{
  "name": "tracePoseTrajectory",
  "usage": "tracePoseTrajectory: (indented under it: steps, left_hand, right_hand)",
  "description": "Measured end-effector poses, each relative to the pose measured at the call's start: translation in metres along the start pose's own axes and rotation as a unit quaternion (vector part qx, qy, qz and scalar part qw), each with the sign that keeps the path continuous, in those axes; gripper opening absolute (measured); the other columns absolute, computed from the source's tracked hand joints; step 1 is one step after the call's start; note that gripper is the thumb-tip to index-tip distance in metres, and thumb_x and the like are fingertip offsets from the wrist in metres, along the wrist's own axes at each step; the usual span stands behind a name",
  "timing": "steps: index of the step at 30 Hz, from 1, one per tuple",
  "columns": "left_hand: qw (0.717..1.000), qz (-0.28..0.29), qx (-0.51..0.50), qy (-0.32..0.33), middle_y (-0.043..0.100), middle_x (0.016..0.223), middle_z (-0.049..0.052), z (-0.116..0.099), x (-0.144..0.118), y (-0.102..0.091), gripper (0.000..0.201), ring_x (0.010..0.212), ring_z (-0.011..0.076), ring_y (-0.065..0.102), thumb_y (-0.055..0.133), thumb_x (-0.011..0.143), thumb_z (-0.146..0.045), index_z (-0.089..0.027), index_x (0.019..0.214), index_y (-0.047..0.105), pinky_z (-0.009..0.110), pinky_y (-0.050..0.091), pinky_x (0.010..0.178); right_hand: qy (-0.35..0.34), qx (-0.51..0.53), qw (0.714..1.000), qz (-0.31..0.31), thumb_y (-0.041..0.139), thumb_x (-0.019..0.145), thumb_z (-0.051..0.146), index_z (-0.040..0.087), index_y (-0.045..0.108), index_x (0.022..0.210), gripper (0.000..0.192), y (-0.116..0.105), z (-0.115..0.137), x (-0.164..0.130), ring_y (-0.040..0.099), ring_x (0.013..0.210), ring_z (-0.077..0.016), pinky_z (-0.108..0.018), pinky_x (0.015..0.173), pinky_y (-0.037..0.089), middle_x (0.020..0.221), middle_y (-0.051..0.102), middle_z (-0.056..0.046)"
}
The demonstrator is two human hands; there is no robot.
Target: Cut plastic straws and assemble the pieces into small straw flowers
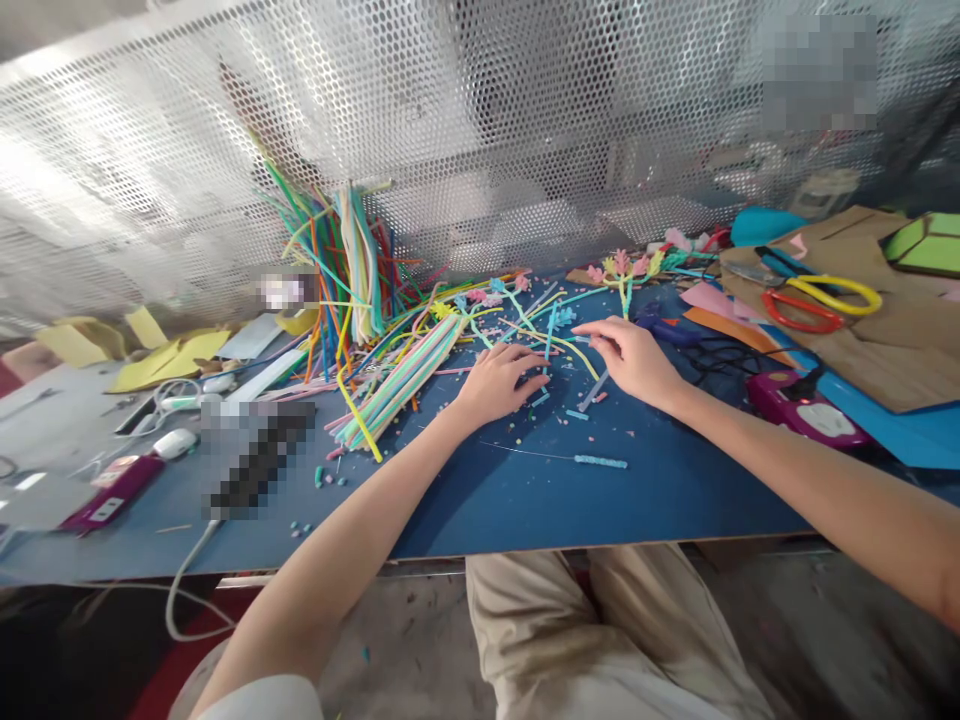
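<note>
my left hand lies palm down on the blue table, fingers curled loosely over a few thin sticks, and i cannot tell whether it actually grips any of them. my right hand is just beside it, fingers pinched on a pale straw piece that slants down to the table between the two hands. near my left hand, toward the left, a bundle of long coloured straws lies flat, and behind it more straws stand up against the perforated metal screen. a thin wire with a light blue fuzzy end lies on the table nearer to me than both hands. small paper flowers on stems rest beyond my right hand. well off to the right, scissors with red and yellow handles sit on brown cardboard. a purple device sits by my right forearm.
</note>
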State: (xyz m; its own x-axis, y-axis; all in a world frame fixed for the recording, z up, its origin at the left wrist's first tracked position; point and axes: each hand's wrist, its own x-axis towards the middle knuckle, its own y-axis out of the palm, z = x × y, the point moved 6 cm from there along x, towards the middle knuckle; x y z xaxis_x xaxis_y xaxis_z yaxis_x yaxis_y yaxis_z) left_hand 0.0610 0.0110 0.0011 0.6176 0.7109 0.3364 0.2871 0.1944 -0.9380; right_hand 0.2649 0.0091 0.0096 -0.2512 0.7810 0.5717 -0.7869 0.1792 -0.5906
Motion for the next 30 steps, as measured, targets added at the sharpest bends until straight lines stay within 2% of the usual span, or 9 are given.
tracePoseTrajectory:
  steps: [4, 8, 11, 16, 19, 22, 24, 27, 30]
  left_hand:
    - [0.999, 0.033, -0.010, 0.013, 0.061, 0.137, 0.004, -0.009, 0.000, 0.004, 0.044, 0.127, 0.0259, 0.052, 0.048, 0.096, -0.058, -0.032, 0.126, 0.068, 0.045, 0.037, 0.109]
    - [1.000, 0.013, -0.022, -0.009, 0.065, 0.134, 0.007, -0.008, 0.001, 0.004, 0.044, 0.126, 0.0287, 0.054, 0.051, 0.096, -0.054, -0.025, 0.126, 0.068, 0.049, 0.035, 0.110]
    - [0.994, -0.039, -0.071, -0.073, 0.070, 0.124, 0.009, 0.007, 0.003, -0.003, 0.036, 0.117, 0.0267, 0.061, 0.054, 0.097, -0.043, -0.022, 0.120, 0.071, 0.043, 0.042, 0.104]
    - [0.965, -0.078, -0.166, -0.188, 0.077, 0.088, 0.005, 0.045, 0.002, -0.013, 0.018, 0.080, 0.0199, 0.069, 0.064, 0.089, -0.032, -0.021, 0.097, 0.078, 0.033, 0.051, 0.081]
    - [0.937, -0.111, -0.247, -0.222, 0.076, 0.088, 0.005, 0.065, 0.001, -0.019, 0.024, 0.080, 0.0177, 0.068, 0.070, 0.084, -0.030, -0.019, 0.105, 0.075, 0.030, 0.052, 0.078]
    - [0.881, -0.144, -0.371, -0.255, 0.072, 0.083, 0.003, 0.079, 0.000, -0.020, 0.030, 0.069, 0.0121, 0.062, 0.070, 0.084, -0.032, -0.016, 0.108, 0.074, 0.026, 0.051, 0.068]
    - [0.812, -0.144, -0.490, -0.284, 0.067, 0.077, 0.001, 0.079, 0.000, -0.015, 0.032, 0.062, 0.0086, 0.056, 0.073, 0.081, -0.032, -0.016, 0.109, 0.073, 0.023, 0.051, 0.064]
    - [0.702, -0.115, -0.639, -0.293, 0.065, 0.080, 0.000, 0.061, 0.000, -0.006, 0.027, 0.064, 0.0056, 0.055, 0.078, 0.077, -0.029, -0.016, 0.100, 0.072, 0.024, 0.056, 0.073]
    - [0.651, -0.083, -0.707, -0.263, 0.064, 0.084, -0.001, 0.031, 0.001, -0.002, 0.022, 0.067, 0.0040, 0.057, 0.079, 0.079, -0.030, -0.016, 0.092, 0.068, 0.027, 0.058, 0.086]
  right_hand:
    - [0.010, 0.019, 0.999, 0.027, 0.046, 0.097, 0.028, 0.024, 0.072, 0.109, 0.029, 0.006, 0.004, -0.002, 0.056, 0.067, -0.0149, -0.031, 0.064, 0.044, 0.095, 0.069, -0.005]
    - [0.025, 0.028, 0.998, 0.056, 0.046, 0.095, 0.025, 0.023, 0.076, 0.105, 0.032, 0.010, 0.006, -0.004, 0.054, 0.061, -0.0135, -0.031, 0.060, 0.044, 0.089, 0.068, -0.006]
    - [0.027, 0.036, 0.998, 0.050, 0.048, 0.093, 0.024, 0.021, 0.077, 0.102, 0.031, 0.009, 0.006, -0.004, 0.057, 0.064, -0.0142, -0.032, 0.062, 0.046, 0.091, 0.070, -0.007]
    - [0.021, 0.042, 0.997, 0.059, 0.058, 0.091, 0.030, 0.021, 0.078, 0.103, 0.025, 0.012, 0.000, -0.003, 0.066, 0.079, -0.0188, -0.035, 0.072, 0.053, 0.097, 0.074, -0.008]
    - [0.025, 0.047, 0.996, 0.067, 0.064, 0.089, 0.032, 0.022, 0.079, 0.099, 0.021, 0.012, -0.002, -0.004, 0.068, 0.080, -0.0198, -0.037, 0.075, 0.055, 0.096, 0.075, -0.007]
    - [0.016, 0.053, 0.997, 0.057, 0.064, 0.090, 0.032, 0.023, 0.079, 0.095, 0.018, 0.010, -0.001, -0.003, 0.069, 0.082, -0.0201, -0.037, 0.077, 0.055, 0.095, 0.076, -0.005]
    - [0.016, 0.064, 0.997, 0.045, 0.064, 0.090, 0.032, 0.023, 0.079, 0.094, 0.017, 0.008, 0.001, -0.003, 0.069, 0.083, -0.0203, -0.038, 0.078, 0.055, 0.096, 0.076, -0.005]
    - [0.038, 0.103, 0.994, 0.027, 0.065, 0.090, 0.035, 0.024, 0.075, 0.104, 0.020, 0.005, 0.003, -0.002, 0.069, 0.080, -0.0201, -0.039, 0.079, 0.056, 0.091, 0.076, -0.004]
    - [0.060, 0.165, 0.984, 0.008, 0.070, 0.086, 0.037, 0.024, 0.066, 0.121, 0.038, 0.004, 0.005, -0.002, 0.068, 0.076, -0.0198, -0.039, 0.077, 0.056, 0.084, 0.074, -0.003]
